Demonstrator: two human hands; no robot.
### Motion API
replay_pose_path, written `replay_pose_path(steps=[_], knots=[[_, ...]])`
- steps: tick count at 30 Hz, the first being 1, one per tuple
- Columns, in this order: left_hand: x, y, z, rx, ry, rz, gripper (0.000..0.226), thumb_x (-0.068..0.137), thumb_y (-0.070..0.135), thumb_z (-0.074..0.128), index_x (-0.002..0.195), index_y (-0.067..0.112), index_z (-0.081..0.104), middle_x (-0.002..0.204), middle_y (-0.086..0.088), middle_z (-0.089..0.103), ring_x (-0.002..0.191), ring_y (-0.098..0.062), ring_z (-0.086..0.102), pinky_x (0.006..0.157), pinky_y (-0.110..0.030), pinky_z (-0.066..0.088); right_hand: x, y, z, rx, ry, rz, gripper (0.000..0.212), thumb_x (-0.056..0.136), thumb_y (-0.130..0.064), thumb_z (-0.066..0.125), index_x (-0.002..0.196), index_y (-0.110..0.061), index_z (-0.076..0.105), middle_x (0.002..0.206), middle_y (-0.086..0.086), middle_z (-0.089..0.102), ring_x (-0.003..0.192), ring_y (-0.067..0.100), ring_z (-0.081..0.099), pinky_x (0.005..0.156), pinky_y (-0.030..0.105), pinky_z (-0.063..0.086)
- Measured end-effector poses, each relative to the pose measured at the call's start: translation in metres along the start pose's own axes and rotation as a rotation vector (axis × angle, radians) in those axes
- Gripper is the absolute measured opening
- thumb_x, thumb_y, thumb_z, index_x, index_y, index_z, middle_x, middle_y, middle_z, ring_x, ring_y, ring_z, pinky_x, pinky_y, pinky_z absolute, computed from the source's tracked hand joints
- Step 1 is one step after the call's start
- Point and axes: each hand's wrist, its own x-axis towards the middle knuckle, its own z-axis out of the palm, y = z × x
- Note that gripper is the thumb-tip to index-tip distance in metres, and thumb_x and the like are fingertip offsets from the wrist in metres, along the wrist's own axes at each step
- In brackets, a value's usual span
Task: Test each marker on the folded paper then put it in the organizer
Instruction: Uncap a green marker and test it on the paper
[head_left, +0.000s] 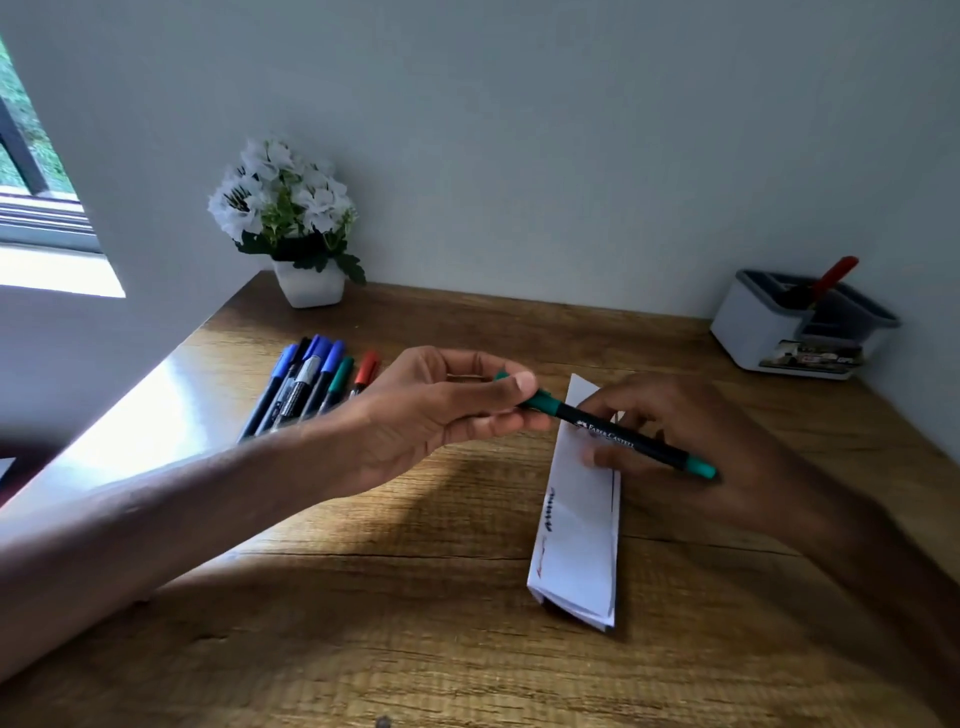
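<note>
Over wood-grain desk (415, 597) | left hand (441, 410) pinches slim green-capped marker (623, 441) | right hand (727, 441): grip unclear

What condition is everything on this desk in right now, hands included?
Green marker: in the air over the paper, visible end capped.
Left hand: pinches the marker's green end.
Right hand: by the marker's barrel, grip unclear.
Folded paper: flat, scribbled on.
Loose markers: lying capped.
Organizer: holds one red marker, leaning.

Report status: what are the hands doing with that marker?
Left hand pinches green marker at cap end. Right hand behind barrel, over folded paper, grip unclear. Organizer back right, holds one red marker.
</note>
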Motion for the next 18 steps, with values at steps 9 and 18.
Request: replay_pose_path(steps=[9,18], knots=[[-0.003,-0.007,0.004,0.097,-0.008,0.123,0.029,0.091,0.007,0.067,0.118,-0.006,0.069,0.110,-0.019,0.077,0.099,-0.023,0.077,0.080,-0.020,0.059,0.001,-0.010,-0.020,0.449,0.296,0.061,0.019,0.099,-0.019,0.058,0.106,-0.017,0.076,0.090,-0.002,0.079,0.078,0.014,0.075,0.070,0.032,0.063],[-0.010,-0.021,0.023,0.259,0.133,0.382,0.024,0.084,0.009,0.075,0.107,0.005,0.078,0.090,-0.010,0.081,0.080,-0.020,0.078,0.067,-0.022,0.061,-0.002,-0.042,0.005,0.209,0.207,-0.068,0.025,0.092,-0.033,0.067,0.116,-0.033,0.074,0.085,-0.026,0.072,0.077,-0.008,0.067,0.059,0.007,0.047]])
